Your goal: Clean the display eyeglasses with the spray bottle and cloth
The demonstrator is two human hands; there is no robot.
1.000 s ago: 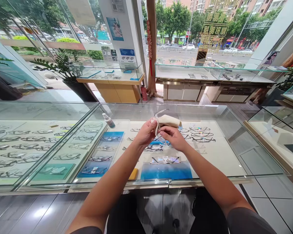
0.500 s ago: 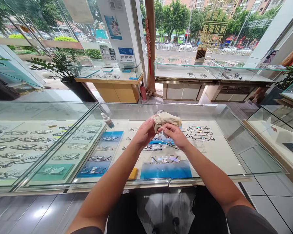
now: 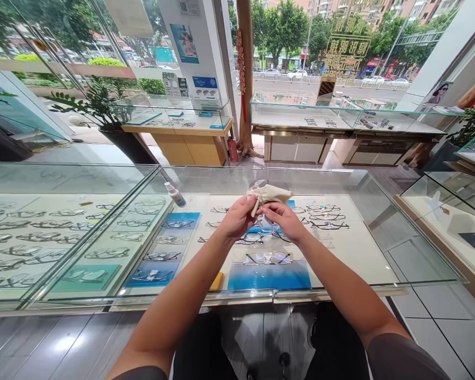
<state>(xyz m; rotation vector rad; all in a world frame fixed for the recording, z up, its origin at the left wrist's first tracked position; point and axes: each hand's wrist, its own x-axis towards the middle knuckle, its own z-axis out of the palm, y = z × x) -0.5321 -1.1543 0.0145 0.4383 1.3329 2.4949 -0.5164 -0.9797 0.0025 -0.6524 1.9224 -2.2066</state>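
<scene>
My left hand [image 3: 238, 217] is closed on a cream cleaning cloth [image 3: 276, 194], its thumb pressing a fold against a pair of glasses. Of those glasses [image 3: 258, 184], a clear lens shows above the cloth and a thin part hangs below it; the cloth and fingers cover the rest. Close beside, my right hand [image 3: 287, 220] pinches the thin frame under the cloth with thumb and forefinger. Both hands are over the glass top of a display case [image 3: 364, 232]. Below them inside lie several glasses, one pair [image 3: 268, 258] by a blue card [image 3: 269, 277].
A small spray bottle [image 3: 174, 195] stands on the glass top, left of my hands. A yellow object [image 3: 217, 281] lies near the front edge. More glasses sit in the case to the left. Across the aisle are a wooden display cabinet [image 3: 182, 148] and a fire extinguisher [image 3: 232, 150].
The cloth has shifted in my left fingers; a folded end now hangs below my thumb, and more of the lens shows above. My right hand stays nearly in place.
</scene>
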